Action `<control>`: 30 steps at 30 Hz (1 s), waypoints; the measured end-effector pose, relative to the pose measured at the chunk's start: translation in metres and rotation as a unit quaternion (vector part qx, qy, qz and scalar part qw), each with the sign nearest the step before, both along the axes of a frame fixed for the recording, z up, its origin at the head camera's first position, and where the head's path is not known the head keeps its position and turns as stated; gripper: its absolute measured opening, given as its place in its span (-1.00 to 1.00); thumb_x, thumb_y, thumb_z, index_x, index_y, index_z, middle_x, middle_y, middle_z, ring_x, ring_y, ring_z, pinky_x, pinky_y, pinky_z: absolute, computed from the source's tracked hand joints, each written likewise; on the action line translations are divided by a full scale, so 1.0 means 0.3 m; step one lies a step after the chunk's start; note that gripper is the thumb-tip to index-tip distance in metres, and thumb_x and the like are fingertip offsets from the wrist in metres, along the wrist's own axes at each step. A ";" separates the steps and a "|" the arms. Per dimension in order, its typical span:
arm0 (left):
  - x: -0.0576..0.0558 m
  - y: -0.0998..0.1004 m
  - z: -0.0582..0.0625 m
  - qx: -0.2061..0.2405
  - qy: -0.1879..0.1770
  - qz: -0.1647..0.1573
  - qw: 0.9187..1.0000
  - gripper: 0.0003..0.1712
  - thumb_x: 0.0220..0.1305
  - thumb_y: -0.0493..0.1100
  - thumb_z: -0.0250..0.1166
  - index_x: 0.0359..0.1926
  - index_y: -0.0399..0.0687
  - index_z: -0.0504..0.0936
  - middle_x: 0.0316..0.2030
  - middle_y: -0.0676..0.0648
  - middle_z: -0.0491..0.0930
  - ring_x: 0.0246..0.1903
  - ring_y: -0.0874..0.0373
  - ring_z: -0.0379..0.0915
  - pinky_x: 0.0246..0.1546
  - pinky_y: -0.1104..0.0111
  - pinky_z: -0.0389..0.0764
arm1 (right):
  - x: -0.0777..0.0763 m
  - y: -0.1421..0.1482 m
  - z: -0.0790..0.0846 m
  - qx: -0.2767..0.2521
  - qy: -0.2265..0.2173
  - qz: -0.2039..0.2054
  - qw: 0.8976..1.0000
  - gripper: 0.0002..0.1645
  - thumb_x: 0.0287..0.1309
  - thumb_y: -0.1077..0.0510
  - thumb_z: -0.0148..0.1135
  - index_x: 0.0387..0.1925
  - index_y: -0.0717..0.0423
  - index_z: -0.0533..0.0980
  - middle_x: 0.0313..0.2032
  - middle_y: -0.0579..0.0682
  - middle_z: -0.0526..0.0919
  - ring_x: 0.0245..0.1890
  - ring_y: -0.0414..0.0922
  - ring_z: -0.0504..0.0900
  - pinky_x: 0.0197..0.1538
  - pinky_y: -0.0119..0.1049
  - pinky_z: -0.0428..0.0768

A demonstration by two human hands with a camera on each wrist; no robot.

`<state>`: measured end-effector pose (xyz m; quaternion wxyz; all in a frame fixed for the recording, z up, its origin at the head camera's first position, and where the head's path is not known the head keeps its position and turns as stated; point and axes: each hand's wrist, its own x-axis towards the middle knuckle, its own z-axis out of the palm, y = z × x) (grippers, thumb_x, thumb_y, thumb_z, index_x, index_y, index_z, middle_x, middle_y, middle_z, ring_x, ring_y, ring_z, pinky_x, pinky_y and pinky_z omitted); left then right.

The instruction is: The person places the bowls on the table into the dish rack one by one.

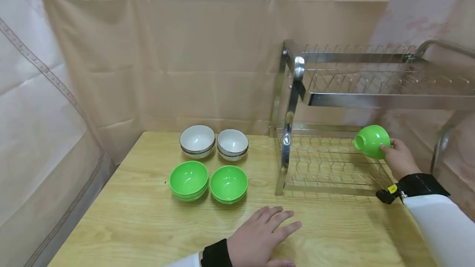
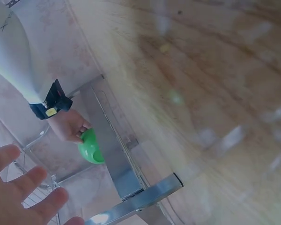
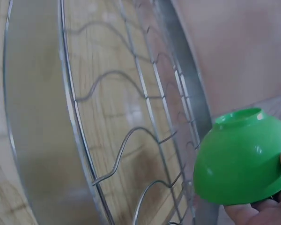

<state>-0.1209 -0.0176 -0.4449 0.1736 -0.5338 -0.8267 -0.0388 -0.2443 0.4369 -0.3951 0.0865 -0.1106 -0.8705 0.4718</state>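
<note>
My right hand [image 1: 400,160] grips a green bowl [image 1: 372,141] by its rim, thumb on the outer wall and fingers at the inner side. The bowl is tipped on its side, its foot facing left, over the right part of the dish rack's lower shelf [image 1: 330,188]. In the right wrist view the green bowl [image 3: 241,159] is close beside the shelf's wire loops [image 3: 117,154]. My left hand [image 1: 261,238] is spread over the front of the table, fingers apart, holding nothing. Two stacks of green bowls [image 1: 189,178] [image 1: 228,184] stand ahead and left of it.
Two stacks of white bowls with dark rims [image 1: 197,139] [image 1: 232,143] stand behind the green ones. The metal rack's upper shelf [image 1: 386,100] spans above the right hand, and its bent side leg [image 1: 287,135] rises right of the bowls. A cloth curtain [image 1: 208,52] hangs behind the table [image 1: 122,226].
</note>
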 end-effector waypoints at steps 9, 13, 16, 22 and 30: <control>-0.006 -0.012 -0.017 0.004 0.009 0.003 1.000 -0.09 0.34 0.49 -0.06 0.52 0.11 0.14 0.42 -0.04 0.22 0.37 0.05 0.19 0.35 0.18 0.28 | -0.044 0.029 -0.021 0.025 -0.008 0.004 1.000 -0.28 0.54 0.10 -0.34 0.35 0.69 -0.13 0.33 0.63 -0.01 0.29 0.48 0.04 0.32 0.38 0.05; -0.009 -0.020 -0.017 0.001 0.003 0.008 1.000 -0.08 0.33 0.50 -0.06 0.52 0.11 0.14 0.42 -0.04 0.22 0.38 0.05 0.17 0.35 0.17 0.26 | -0.067 0.027 -0.026 0.020 -0.005 -0.002 1.000 -0.28 0.54 0.10 -0.33 0.36 0.67 -0.13 0.35 0.62 -0.03 0.31 0.50 0.01 0.34 0.39 0.02; -0.012 -0.025 -0.016 0.000 -0.005 0.011 1.000 -0.08 0.33 0.50 -0.06 0.52 0.11 0.15 0.42 -0.04 0.23 0.39 0.05 0.16 0.36 0.17 0.26 | -0.081 0.023 -0.026 0.017 -0.007 -0.006 1.000 -0.28 0.54 0.10 -0.32 0.36 0.67 -0.13 0.35 0.62 -0.03 0.31 0.50 0.02 0.34 0.38 0.03; -0.013 -0.031 -0.023 -0.001 0.000 0.019 1.000 -0.08 0.32 0.51 -0.07 0.52 0.13 0.14 0.42 -0.02 0.22 0.38 0.06 0.18 0.35 0.17 0.26 | -0.091 0.031 -0.024 0.063 -0.030 -0.006 0.998 -0.28 0.53 0.08 -0.30 0.33 0.68 -0.06 0.29 0.65 0.06 0.26 0.50 0.11 0.25 0.40 0.15; -0.018 -0.038 -0.031 0.003 0.001 0.024 1.000 -0.08 0.32 0.51 -0.06 0.51 0.13 0.17 0.41 -0.04 0.24 0.37 0.03 0.20 0.34 0.15 0.28 | -0.101 0.041 -0.032 0.124 -0.046 -0.002 0.991 -0.31 0.53 0.08 -0.27 0.28 0.71 0.04 0.20 0.64 0.18 0.15 0.50 0.23 0.11 0.36 0.28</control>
